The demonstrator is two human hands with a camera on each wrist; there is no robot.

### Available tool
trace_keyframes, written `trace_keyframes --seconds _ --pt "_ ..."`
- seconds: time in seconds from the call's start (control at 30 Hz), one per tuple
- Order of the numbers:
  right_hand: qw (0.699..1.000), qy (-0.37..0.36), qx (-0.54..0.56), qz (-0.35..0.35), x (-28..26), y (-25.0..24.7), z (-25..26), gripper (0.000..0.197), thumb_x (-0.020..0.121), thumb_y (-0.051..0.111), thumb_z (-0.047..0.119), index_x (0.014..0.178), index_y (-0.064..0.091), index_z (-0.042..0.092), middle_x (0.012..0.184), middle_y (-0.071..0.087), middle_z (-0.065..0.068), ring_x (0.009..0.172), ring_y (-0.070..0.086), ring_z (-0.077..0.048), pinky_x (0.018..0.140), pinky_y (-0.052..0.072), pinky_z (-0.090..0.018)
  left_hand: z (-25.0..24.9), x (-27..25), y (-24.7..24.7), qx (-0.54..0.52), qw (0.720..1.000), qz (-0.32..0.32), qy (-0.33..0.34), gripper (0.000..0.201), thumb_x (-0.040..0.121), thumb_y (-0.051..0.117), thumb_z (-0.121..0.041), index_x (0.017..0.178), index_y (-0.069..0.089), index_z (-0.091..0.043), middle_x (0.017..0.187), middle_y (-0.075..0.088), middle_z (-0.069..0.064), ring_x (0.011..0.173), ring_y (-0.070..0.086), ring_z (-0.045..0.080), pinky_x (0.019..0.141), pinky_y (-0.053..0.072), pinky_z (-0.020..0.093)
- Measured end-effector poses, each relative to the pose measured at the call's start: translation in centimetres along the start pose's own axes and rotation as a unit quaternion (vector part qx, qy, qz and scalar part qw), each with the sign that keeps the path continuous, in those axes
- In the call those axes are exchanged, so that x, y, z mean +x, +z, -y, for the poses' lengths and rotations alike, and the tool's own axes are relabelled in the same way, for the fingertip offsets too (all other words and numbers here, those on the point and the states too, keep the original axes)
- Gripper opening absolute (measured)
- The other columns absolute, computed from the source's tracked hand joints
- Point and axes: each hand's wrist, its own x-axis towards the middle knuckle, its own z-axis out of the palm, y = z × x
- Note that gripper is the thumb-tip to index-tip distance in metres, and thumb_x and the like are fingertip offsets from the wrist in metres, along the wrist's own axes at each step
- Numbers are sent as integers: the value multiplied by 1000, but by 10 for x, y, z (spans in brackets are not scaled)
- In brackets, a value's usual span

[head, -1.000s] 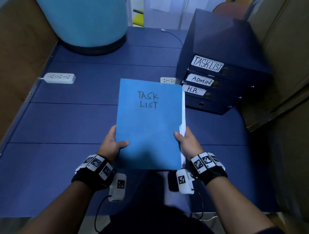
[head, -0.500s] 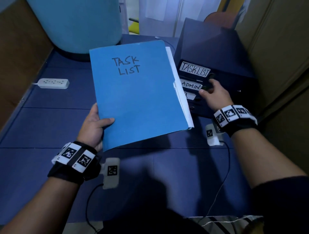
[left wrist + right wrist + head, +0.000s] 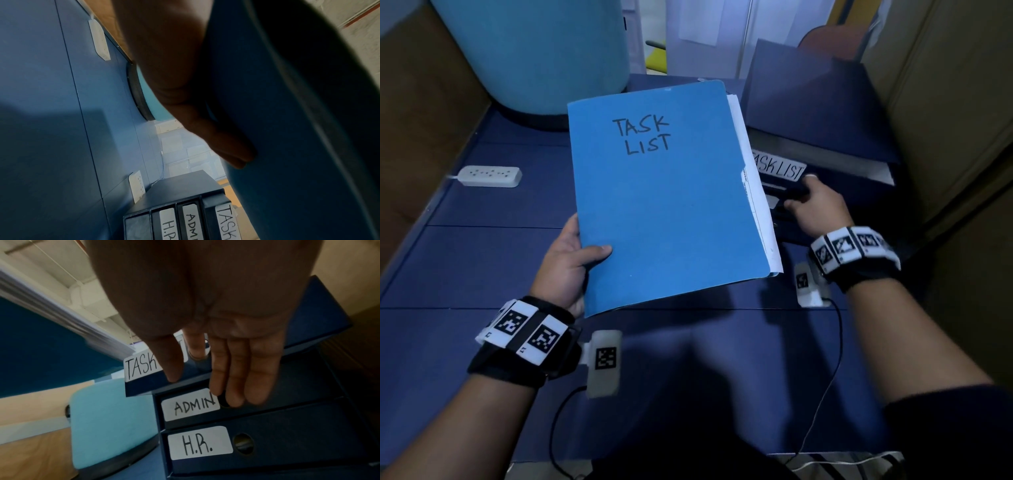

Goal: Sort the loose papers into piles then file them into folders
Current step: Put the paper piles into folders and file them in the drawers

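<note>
Left hand (image 3: 566,263) grips the light blue paper folder marked TASK LIST (image 3: 667,202) by its lower left corner, held up over the dark blue surface (image 3: 465,260) with white sheets poking out its right edge. Right hand (image 3: 815,205) has its index finger hooked into the pulled-out dark blue TASK LIST box file (image 3: 164,382), atop the ADMIN box file (image 3: 267,399).

blue "task list" folder (image 3: 667,205) held aloft, white papers (image 3: 751,178) inside
</note>
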Motion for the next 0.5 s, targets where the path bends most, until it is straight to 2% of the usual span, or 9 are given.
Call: trace_keyframes --seconds 0.1,0.23,0.3,0.37,0.4,0.43,0.47,0.5 --pt "1000 -3 -5 17 -38 -3 -8 36 92 62 26 124 53 14 119 64 -18 111 57 -36 89 43 -32 -3 0 1 6 1000 13 -1 58 87 35 17 138 41 -9 122 64 9 100 67 25 74 59 39" --pt "1000 -5 -10 22 -81 -4 -12 41 94 61 26 131 51 14 119 64 -18 113 56 -36 76 34 -27 -9 0 6 9 999 31 2 54 87 35 16 133 44 -10 118 66 7 99 68 24 73 59 37" --pt "1000 -6 -9 23 -91 -4 -13 47 94 60 29 137 49 15 122 63 -18 115 55 -35 83 40 -30 -11 0 10 13 999 35 3 54 86 34 16 134 43 -8 117 67 7 97 68 23 72 59 36" --pt "1000 -21 10 -12 -97 -10 -15 42 93 60 34 132 56 18 119 66 -14 112 59 -31 90 43 -32 -15 -1 18 14 999 44 1 55 86 34 16 134 43 -8 115 67 7 94 69 23 70 59 35" --pt "998 -30 55 -32 -98 -15 -17 35 93 61 38 122 63 19 111 70 -11 102 65 -27 87 46 -33 -18 -3 23 14 999 51 0 54 86 33 16 133 44 -8 112 69 6 91 70 22 68 59 34" --pt "986 -41 158 -42 -103 -22 -17 30 91 61 44 110 67 22 101 71 -8 86 68 -21 79 50 -33 -21 -4 29 14 998 58 -2 54 86 33 16 133 45 -9 110 70 5 88 70 21 65 59 33" --pt "957 -48 285 -35 -111 -30 -13 32 88 61 52 102 66 24 91 71 -4 71 67 -15 68 51 -30 -23 -5 35 15 998 65 -5 54 86 33 16 132 45 -9 108 70 5 85 71 20 63 59 32" --pt "918 -43 395 -16 -117 -37 -13 39 83 58 59 102 63 26 85 71 -1 62 63 -12 60 50 -25 -26 -7 43 15 997 74 -8 54 86 33 16 132 45 -8 107 71 5 83 71 21 62 59 32"
